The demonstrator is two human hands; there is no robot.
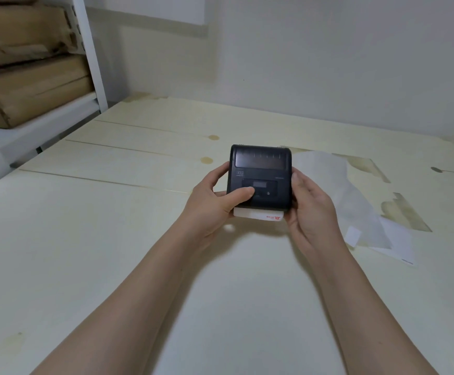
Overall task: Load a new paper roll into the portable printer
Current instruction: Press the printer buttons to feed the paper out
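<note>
A black portable printer [261, 169] is held between both hands just above the table, lid closed, its dark window on the far side. My left hand [215, 201] grips its left side, the thumb lying across the small control panel. My right hand [309, 209] holds the right side, thumb along the edge. A white strip of paper [258, 215] with red print sticks out of the printer's near edge. No separate paper roll is visible.
The pale wooden table [128, 212] spreads all around. Loose white paper sheets [355, 201] lie just right of the printer. At the far left, brown cardboard boxes [28, 85] sit on a white shelf frame [90, 50]. A white wall stands behind.
</note>
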